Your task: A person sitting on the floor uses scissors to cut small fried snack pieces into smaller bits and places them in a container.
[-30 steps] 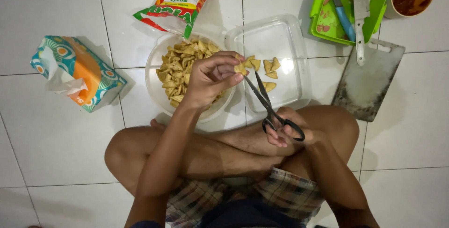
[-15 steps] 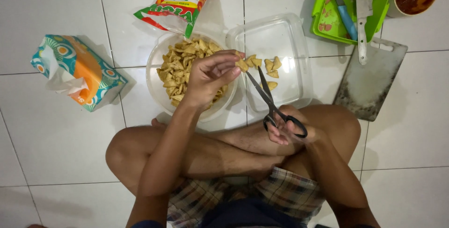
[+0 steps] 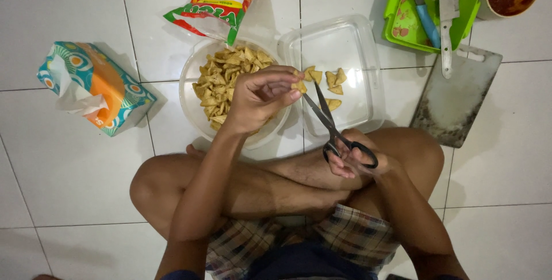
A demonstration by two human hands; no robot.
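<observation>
Underneath, white floor tiles point(image 3: 75, 171); left hand point(image 3: 259, 99) pinches a snack piece point(image 3: 298, 86), right hand point(image 3: 351, 162) grips scissors point(image 3: 330, 125).

The left hand point(image 3: 261, 99) pinches a tofu piece point(image 3: 298, 86) against scissors point(image 3: 336, 127) gripped by the right hand point(image 3: 351, 162).

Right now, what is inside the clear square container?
The clear square container holds a few cut tan pieces. The scissors and the left hand cover part of its near-left corner.
</observation>
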